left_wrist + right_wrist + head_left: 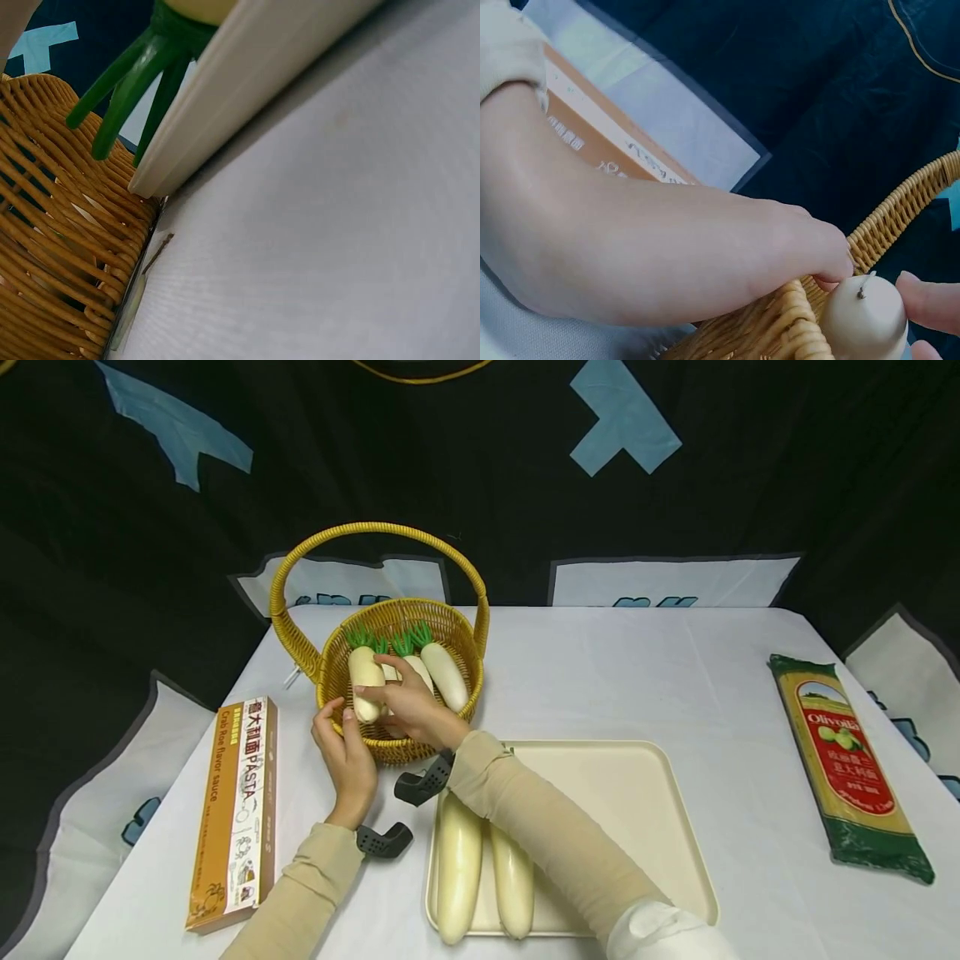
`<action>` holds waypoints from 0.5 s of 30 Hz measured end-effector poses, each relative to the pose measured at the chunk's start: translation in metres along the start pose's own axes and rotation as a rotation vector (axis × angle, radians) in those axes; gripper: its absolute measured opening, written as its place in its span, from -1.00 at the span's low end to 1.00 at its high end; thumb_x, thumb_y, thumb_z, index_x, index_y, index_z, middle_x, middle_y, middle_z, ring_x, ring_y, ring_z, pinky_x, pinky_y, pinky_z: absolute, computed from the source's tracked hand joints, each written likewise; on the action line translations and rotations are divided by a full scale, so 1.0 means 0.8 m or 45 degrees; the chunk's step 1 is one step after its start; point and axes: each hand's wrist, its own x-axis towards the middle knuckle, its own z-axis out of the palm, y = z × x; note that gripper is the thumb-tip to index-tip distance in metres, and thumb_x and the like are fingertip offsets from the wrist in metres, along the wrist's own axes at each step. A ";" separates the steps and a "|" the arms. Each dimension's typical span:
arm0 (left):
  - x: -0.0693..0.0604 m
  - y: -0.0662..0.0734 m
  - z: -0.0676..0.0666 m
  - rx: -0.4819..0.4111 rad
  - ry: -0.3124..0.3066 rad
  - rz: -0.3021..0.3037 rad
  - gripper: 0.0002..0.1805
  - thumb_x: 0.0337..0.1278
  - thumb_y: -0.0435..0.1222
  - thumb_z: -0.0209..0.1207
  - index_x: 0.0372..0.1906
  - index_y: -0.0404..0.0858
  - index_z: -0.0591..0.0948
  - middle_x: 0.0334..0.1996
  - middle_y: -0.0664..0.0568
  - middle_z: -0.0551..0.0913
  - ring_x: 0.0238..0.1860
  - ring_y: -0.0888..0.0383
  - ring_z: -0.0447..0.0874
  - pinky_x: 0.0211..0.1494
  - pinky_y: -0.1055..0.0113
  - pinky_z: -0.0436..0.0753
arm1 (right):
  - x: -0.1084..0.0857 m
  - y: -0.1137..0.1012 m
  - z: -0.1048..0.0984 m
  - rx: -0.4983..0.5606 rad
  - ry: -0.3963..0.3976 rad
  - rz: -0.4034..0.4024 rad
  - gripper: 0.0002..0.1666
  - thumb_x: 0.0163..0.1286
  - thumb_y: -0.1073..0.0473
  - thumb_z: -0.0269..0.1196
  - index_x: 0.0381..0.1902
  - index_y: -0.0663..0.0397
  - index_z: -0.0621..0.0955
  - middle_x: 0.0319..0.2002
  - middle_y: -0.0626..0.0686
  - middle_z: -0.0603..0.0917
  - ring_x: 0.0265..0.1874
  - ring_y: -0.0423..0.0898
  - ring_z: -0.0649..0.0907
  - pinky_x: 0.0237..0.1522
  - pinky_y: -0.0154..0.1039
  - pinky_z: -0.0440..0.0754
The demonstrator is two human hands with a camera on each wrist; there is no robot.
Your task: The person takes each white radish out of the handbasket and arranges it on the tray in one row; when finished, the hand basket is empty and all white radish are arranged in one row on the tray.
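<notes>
The yellow wicker basket (450,618) stands at the table's back left and holds several toy white radishes (444,677) with green tops. My right hand (412,706) reaches into it, thumb and fingers around a thick white radish (365,672) at its left side. The tip of this radish (862,319) points up at the near rim in the right wrist view. My left hand (348,768) grips the basket's front-left rim. In the right wrist view, its fingers (817,244) curl over the wicker edge. The left wrist view shows the basket's side (60,247), not the hand's grip.
Two long pale radishes (459,877) lie on the cream tray (615,793) under my right forearm. Green leaves (135,82) overhang the tray's edge in the left wrist view. A pasta box (232,810) lies at left, a pasta packet (847,760) at right. The basket's tall handle (382,528) arches up.
</notes>
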 end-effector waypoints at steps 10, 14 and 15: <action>-0.001 0.002 0.000 0.005 0.004 0.013 -0.62 0.31 -0.21 -0.19 0.10 -0.35 0.27 0.07 -0.26 0.23 0.17 0.01 0.17 0.25 0.14 0.09 | 0.003 0.000 -0.009 0.161 -0.175 0.029 -0.40 0.31 0.28 0.05 0.28 -0.27 0.31 0.13 0.04 0.41 -0.41 -0.22 0.48 -0.29 -0.30 0.50; 0.000 0.001 -0.001 0.007 0.001 0.010 -0.62 0.31 -0.20 -0.20 0.10 -0.35 0.26 0.08 -0.27 0.22 0.17 0.01 0.17 0.26 0.13 0.08 | 0.002 -0.003 -0.008 0.261 -0.234 0.064 -0.42 0.36 0.32 -0.06 0.31 -0.15 0.27 0.14 0.09 0.37 -0.45 -0.21 0.37 -0.11 -0.19 0.45; 0.000 0.000 -0.001 0.012 0.002 0.005 -0.62 0.31 -0.20 -0.20 0.10 -0.35 0.27 0.08 -0.26 0.22 0.17 0.01 0.17 0.26 0.13 0.08 | 0.001 -0.003 -0.008 0.290 -0.244 0.075 -0.42 0.36 0.33 -0.08 0.32 -0.12 0.26 0.15 0.11 0.35 -0.41 -0.19 0.38 -0.04 -0.13 0.43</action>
